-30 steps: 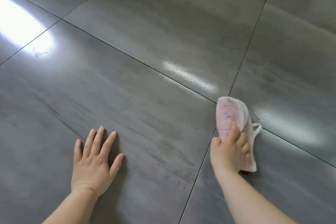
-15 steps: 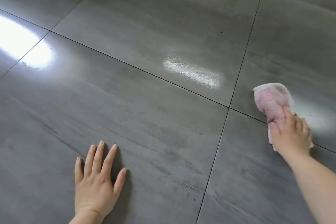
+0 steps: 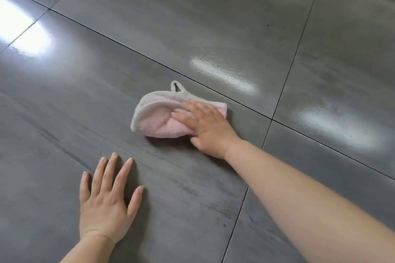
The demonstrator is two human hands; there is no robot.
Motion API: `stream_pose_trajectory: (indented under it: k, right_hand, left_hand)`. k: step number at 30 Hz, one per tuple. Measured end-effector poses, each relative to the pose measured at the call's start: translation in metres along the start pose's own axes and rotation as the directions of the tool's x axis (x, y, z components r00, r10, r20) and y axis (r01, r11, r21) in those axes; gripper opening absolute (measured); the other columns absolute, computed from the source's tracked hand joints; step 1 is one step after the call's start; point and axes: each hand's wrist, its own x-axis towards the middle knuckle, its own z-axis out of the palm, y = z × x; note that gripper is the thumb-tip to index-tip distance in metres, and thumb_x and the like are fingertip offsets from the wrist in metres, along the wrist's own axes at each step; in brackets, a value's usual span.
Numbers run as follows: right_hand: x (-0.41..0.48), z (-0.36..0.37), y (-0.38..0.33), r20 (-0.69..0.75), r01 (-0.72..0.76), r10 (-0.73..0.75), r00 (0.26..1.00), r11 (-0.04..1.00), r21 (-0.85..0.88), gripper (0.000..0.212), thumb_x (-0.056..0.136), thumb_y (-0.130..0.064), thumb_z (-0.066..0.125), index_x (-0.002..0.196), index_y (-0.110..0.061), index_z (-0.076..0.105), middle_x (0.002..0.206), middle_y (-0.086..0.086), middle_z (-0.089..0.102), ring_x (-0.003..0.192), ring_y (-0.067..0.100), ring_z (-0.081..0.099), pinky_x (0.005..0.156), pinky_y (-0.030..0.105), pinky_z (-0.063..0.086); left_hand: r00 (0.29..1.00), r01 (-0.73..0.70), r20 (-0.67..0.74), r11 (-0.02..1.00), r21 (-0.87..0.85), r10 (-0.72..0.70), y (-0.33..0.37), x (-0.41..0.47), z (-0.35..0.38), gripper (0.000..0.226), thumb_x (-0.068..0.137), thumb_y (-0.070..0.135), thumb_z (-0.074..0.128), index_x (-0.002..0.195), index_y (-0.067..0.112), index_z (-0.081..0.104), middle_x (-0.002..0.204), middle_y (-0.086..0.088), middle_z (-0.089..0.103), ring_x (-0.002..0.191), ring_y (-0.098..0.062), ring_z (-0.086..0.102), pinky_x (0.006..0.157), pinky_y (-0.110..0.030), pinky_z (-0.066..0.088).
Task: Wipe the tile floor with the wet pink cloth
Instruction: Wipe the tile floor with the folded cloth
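Two bare hands are resting on the floor (image 3: 89,96), which is made of big grey tiles with thin dark lines between them. The right hand (image 3: 210,127) is lying on top of the cloth (image 3: 160,116) and pressing it down flat. Its fingers (image 3: 192,113) are stretched out and a little spread over the cloth, not pinching it. The thumb is sitting at the near edge of the cloth, by the floor. The right arm is reaching in from the lower right corner.

The cloth is pink with a white edge, and it is bunched up and folded. A small white loop (image 3: 177,86) is sticking out at its far side. The cloth is sitting on the big middle tile, near the dark line that runs behind it, and well left of the spot where four tiles meet.

The left hand (image 3: 106,200) is lying flat on the same tile, nearer to the camera, apart from the cloth. Its fingers are spread wide and holding nothing. Bright patches of light are shining on the floor at the far left and to the right of the cloth.
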Motion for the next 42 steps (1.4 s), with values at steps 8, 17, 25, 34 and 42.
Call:
stream_pose_trajectory:
  k: [8, 17, 25, 34, 42]
  right_hand:
    - [-0.118, -0.045, 0.135, -0.137, -0.936, 0.975, 0.176, 0.209, 0.283, 0.069, 0.079, -0.046, 0.03, 0.144, -0.023, 0.023, 0.149, 0.015, 0.03, 0.132, 0.037, 0.03, 0.106, 0.049, 0.027]
    - [0.022, -0.001, -0.055, 0.085, -0.352, 0.351, 0.932, 0.936, -0.002, 0.061, 0.095, -0.039, 0.037, 0.148, -0.03, 0.008, 0.158, 0.008, 0.006, 0.143, 0.028, 0.007, 0.114, 0.042, 0.009]
    - [-0.138, -0.015, 0.087, -0.138, -0.659, 0.649, 0.749, 0.751, -0.042, 0.065, 0.076, -0.035, 0.035, 0.136, -0.01, 0.043, 0.134, 0.02, 0.052, 0.117, 0.042, 0.048, 0.097, 0.049, 0.04]
    - [-0.102, 0.047, -0.046, -0.306, -0.628, 0.616, 0.726, 0.775, 0.07, 0.051, 0.07, -0.036, 0.047, 0.12, -0.023, 0.046, 0.103, 0.008, 0.057, 0.096, 0.029, 0.042, 0.078, 0.044, 0.044]
    - [-0.171, 0.011, 0.027, -0.094, -0.407, 0.396, 0.913, 0.875, -0.262, 0.097, 0.021, -0.037, 0.088, 0.108, -0.027, 0.047, 0.088, 0.0, 0.059, 0.078, 0.02, 0.05, 0.053, 0.029, 0.051]
  left_hand:
    - [1.0, 0.001, 0.028, 1.0, -0.006, -0.001, 0.002, 0.0, 0.0, 0.066, 0.088, 0.058, 0.002, 0.122, 0.018, 0.042, 0.128, -0.019, 0.056, 0.125, -0.025, 0.027, 0.112, -0.024, -0.014]
    - [0.999, -0.002, -0.039, 1.0, -0.017, 0.001, -0.001, 0.001, 0.001, 0.055, 0.082, 0.046, 0.03, 0.12, 0.012, 0.048, 0.131, -0.021, 0.053, 0.127, -0.025, 0.024, 0.11, -0.02, -0.017]
    - [1.0, -0.015, -0.002, 1.0, -0.003, 0.015, -0.002, 0.001, 0.002, 0.054, 0.078, 0.041, 0.033, 0.118, 0.01, 0.052, 0.129, -0.021, 0.054, 0.126, -0.025, 0.025, 0.111, -0.021, -0.017]
    - [1.0, 0.003, 0.008, 1.0, -0.018, -0.003, 0.002, -0.004, -0.001, 0.056, 0.078, 0.042, 0.032, 0.119, 0.009, 0.051, 0.131, -0.022, 0.053, 0.126, -0.024, 0.023, 0.109, -0.018, -0.019]
    - [0.997, 0.045, -0.055, 0.999, 0.014, -0.044, -0.003, 0.003, -0.002, 0.055, 0.082, 0.043, 0.038, 0.125, 0.011, 0.051, 0.139, -0.018, 0.046, 0.133, -0.03, 0.031, 0.112, -0.022, -0.012]
